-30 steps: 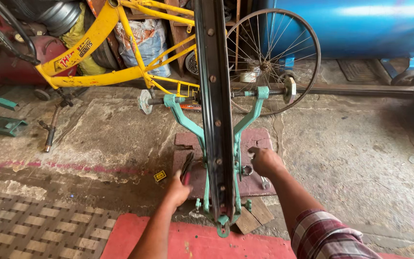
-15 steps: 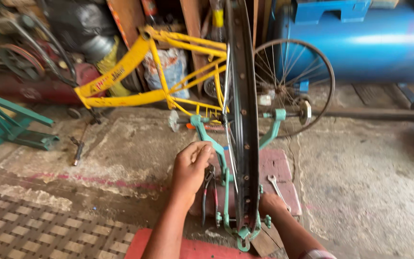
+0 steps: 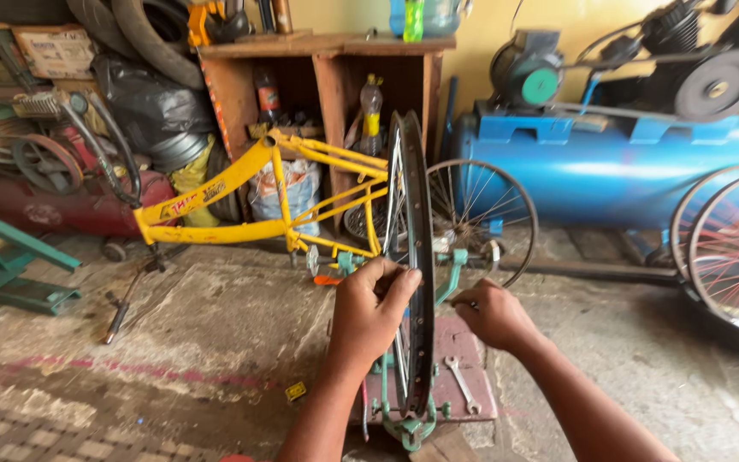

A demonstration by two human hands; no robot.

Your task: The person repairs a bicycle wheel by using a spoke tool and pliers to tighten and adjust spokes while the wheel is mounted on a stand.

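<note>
Workshop floor (image 3: 173, 342), left hand (image 3: 368, 306) on rim (image 3: 421, 257) (upright), right hand (image 3: 491, 312) nr spokes

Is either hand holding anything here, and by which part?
The left hand grips the bare wheel rim at its near edge, fingers curled over it. The right hand sits by the spokes; whether it holds anything cannot be told.

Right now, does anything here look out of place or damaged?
Nothing looks damaged. The rim stands upright in the green stand. Only a spanner lies loose on the red mat beside it.
</note>
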